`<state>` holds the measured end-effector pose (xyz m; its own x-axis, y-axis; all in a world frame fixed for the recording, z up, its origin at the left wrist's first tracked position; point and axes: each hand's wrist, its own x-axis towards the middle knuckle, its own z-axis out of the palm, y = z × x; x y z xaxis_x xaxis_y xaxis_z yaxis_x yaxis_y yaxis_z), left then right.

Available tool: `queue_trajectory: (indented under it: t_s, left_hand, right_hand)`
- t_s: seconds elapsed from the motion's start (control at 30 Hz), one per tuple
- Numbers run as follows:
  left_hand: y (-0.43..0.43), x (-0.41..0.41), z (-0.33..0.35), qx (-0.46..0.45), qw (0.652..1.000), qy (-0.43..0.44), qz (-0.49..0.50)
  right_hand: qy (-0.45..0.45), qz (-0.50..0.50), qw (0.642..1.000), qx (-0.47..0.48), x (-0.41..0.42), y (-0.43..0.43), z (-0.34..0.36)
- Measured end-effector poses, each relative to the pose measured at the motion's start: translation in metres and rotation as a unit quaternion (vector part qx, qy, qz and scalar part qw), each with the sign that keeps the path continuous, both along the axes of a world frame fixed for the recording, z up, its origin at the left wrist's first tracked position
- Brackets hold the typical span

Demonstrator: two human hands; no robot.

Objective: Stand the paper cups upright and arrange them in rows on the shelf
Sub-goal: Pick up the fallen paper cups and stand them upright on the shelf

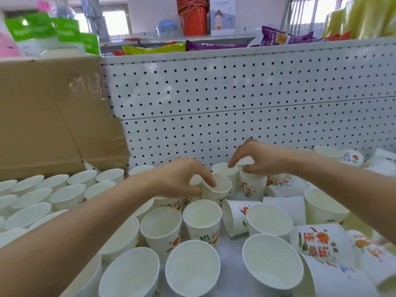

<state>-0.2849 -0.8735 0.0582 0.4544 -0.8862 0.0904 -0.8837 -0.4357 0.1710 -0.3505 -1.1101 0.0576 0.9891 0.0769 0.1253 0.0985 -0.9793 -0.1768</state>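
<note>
Upright paper cups [201,219] stand in rows across the left and centre of the shelf [232,249], in front of a pegboard back panel [235,99]. To the right, tipped cups [321,241] lie on their sides. A cardboard box [47,116] sits behind the left rows. Snack packets [214,45] lie on the ledge above the panel

About 40 paper cups [202,218], 2 hands [183,177], 1 cardboard box [49,116].

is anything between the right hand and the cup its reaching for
Nothing visible. The right hand is already at the rim of an upright cup near the pegboard, fingers touching it, with no object between them.
</note>
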Motion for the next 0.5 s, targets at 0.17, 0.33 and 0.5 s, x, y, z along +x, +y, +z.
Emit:
queue_trajectory:
  t_s: [0.17,0.33,0.5]
  left_hand:
    - [-0.010,0.005,-0.009,0.006,0.998,-0.055,-0.014]
    - [-0.007,0.001,-0.012,-0.004,0.999,-0.037,-0.022]
    - [-0.007,-0.001,-0.017,-0.011,1.000,-0.017,-0.005]
  right_hand:
    - [-0.021,-0.005,0.989,-0.147,0.019,0.015,-0.018]
    - [-0.022,-0.006,0.994,-0.109,0.037,0.024,-0.022]
    - [-0.044,-0.002,0.999,-0.026,0.013,0.014,-0.011]
